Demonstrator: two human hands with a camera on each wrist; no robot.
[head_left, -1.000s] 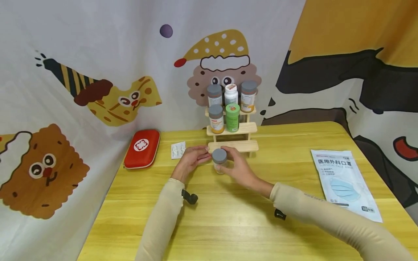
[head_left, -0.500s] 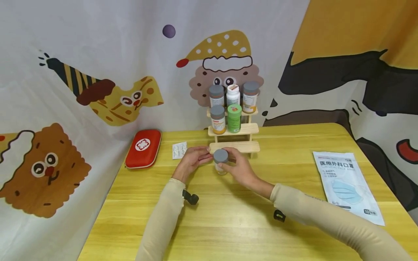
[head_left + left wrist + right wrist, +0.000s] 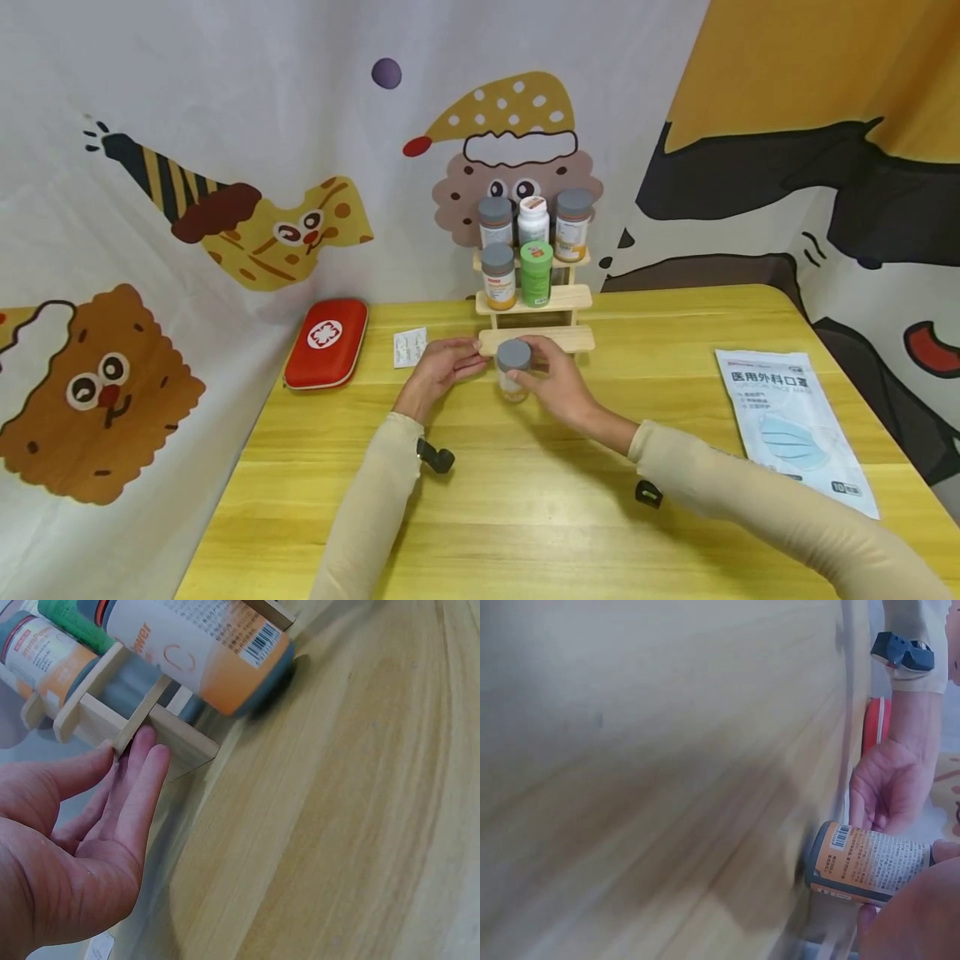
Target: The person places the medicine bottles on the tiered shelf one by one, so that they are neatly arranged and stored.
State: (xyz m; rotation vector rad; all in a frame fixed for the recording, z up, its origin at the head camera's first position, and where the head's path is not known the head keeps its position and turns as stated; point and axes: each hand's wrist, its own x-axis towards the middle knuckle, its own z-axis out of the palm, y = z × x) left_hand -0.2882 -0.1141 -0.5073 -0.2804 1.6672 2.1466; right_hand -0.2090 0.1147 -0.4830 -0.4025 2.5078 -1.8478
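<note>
In the head view my right hand (image 3: pixel 561 388) grips a grey-capped supplement bottle (image 3: pixel 513 354) in front of a three-step wooden display stand (image 3: pixel 570 338). In the right wrist view this bottle (image 3: pixel 870 861) shows an orange and white label, its base close over the table. My left hand (image 3: pixel 442 372) pinches the left end of the stand's lowest step; the left wrist view shows the thumb and fingertips at that wooden edge. On the middle step stand a grey-capped bottle (image 3: pixel 499 279) and a green bottle (image 3: pixel 536 275). A white bottle (image 3: pixel 533 222) stands between two grey-capped ones on the top step.
A red zip case (image 3: pixel 327 343) lies at the table's back left, with a small white printed packet (image 3: pixel 410 347) beside it. Toward the right edge lies a pack of surgical masks (image 3: pixel 787 429). A patterned curtain (image 3: pixel 300 100) hangs right behind the table.
My right hand has shifted the bottle slightly to the right along the front of the stand. My left hand keeps its hold on the lowest step.
</note>
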